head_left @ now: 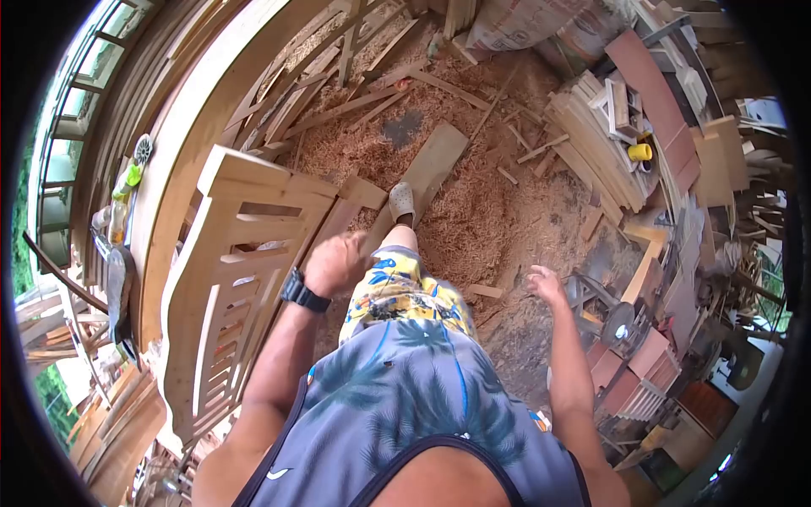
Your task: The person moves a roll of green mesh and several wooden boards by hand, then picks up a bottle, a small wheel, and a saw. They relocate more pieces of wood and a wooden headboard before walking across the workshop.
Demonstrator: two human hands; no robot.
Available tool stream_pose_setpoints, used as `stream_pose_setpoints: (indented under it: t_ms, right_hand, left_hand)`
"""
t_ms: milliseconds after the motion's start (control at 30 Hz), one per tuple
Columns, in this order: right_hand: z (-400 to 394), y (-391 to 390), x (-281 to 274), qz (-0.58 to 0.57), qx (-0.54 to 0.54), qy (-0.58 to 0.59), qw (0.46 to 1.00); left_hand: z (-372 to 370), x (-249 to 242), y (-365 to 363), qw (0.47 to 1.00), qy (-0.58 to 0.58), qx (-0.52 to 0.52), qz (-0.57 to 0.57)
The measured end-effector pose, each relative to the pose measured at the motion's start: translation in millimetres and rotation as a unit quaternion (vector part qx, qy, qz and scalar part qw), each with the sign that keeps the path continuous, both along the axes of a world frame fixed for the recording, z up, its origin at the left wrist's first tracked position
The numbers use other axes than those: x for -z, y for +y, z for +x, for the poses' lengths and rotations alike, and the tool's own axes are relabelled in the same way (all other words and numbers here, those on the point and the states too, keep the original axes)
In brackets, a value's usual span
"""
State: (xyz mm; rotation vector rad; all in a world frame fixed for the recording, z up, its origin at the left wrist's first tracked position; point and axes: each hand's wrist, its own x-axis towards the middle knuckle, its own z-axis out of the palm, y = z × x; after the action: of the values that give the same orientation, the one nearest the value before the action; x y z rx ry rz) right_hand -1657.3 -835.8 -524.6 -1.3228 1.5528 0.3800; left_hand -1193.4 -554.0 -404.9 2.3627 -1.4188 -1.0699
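Note:
My left hand (336,264), with a black watch (304,292) on the wrist, hangs in front of my patterned shorts (404,291). Its fingers are loosely bent, and no object shows in them. Just left of it stands a slatted wooden panel (269,209) with a curved edge, its top corner level with my forearm. Out to the right, my right hand (547,285) hangs free over the floor, fingers apart and nothing in them. Nearest to it is a cluttered stand with a round metal disc (619,321).
Wood shavings (473,203) cover the floor. My shoe (401,200) is beside a flat board (437,163) lying ahead. Stacked planks (596,152) and a yellow cup-like object (640,152) are at the right. A long thick beam (173,160) runs along the left. Sacks (528,25) sit at the back.

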Motion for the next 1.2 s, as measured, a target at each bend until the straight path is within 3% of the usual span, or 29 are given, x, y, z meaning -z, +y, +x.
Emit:
stream_pose_setpoints:
  t_ms: [100, 200, 333, 400, 500, 533, 667, 733, 767, 867, 1033, 1100, 1133, 1200]
  right_hand:
    - [21.2, -18.2, -30.6, 0.005, 0.031, -0.017, 0.999]
    - [10.4, -32.3, -4.7, 0.06, 0.118, -0.015, 0.991]
    - [20.9, -48.4, -1.0, 0.093, 0.078, 0.038, 0.992]
    - [29.9, -69.4, 3.9, 0.162, 0.104, 0.064, 0.979]
    - [50.6, -120.4, 13.1, 0.174, 0.068, 0.097, 0.978]
    - [60.6, -142.6, 27.6, 0.209, 0.118, 0.079, 0.968]
    - [131.0, -249.3, 68.9, 0.187, 0.024, 0.077, 0.979]
    - [173.7, -294.7, 83.2, 0.165, 0.068, 0.025, 0.984]
    - [200.1, -320.4, 81.1, 0.155, 0.028, 0.003, 0.988]
    - [293.0, -385.4, 58.1, 0.14, -0.076, -0.045, 0.986]
    - [426.1, -446.1, 82.4, 0.109, -0.244, -0.03, 0.963]
    - [474.2, -462.8, 121.5, 0.08, -0.367, -0.02, 0.927]
    - [493.2, -476.9, 169.4, 0.078, -0.378, -0.018, 0.923]
    - [521.0, -494.7, 282.2, -0.012, -0.514, 0.023, 0.858]
  left_hand:
    - [43.3, -47.1, -64.2, 0.999, 0.004, -0.027, 0.02]
    - [66.8, -53.4, -97.9, 1.0, 0.001, -0.024, -0.011]
    - [82.7, -59.6, -141.7, 0.999, 0.005, -0.03, -0.017]
    - [89.3, -62.7, -163.8, 0.998, 0.014, -0.056, -0.019]
    - [99.2, -62.9, -196.2, 0.997, 0.023, -0.079, 0.009]
    - [101.6, -64.6, -209.2, 0.995, 0.02, -0.1, 0.013]
    - [109.6, -35.0, -250.5, 0.987, -0.019, -0.159, -0.003]
    - [108.1, -31.2, -279.4, 0.983, -0.007, -0.152, 0.099]
    - [104.7, -31.1, -296.4, 0.981, -0.011, -0.137, 0.134]
    - [102.5, -36.2, -333.3, 0.98, 0.096, -0.174, 0.011]
    - [100.8, 42.5, -359.2, 0.964, 0.12, -0.228, -0.072]
    - [114.4, 75.1, -378.2, 0.955, 0.148, -0.258, 0.003]
    - [119.9, 100.8, -385.9, 0.952, 0.144, -0.268, 0.038]
    - [120.7, 170.2, -390.4, 0.954, 0.098, -0.281, 0.018]
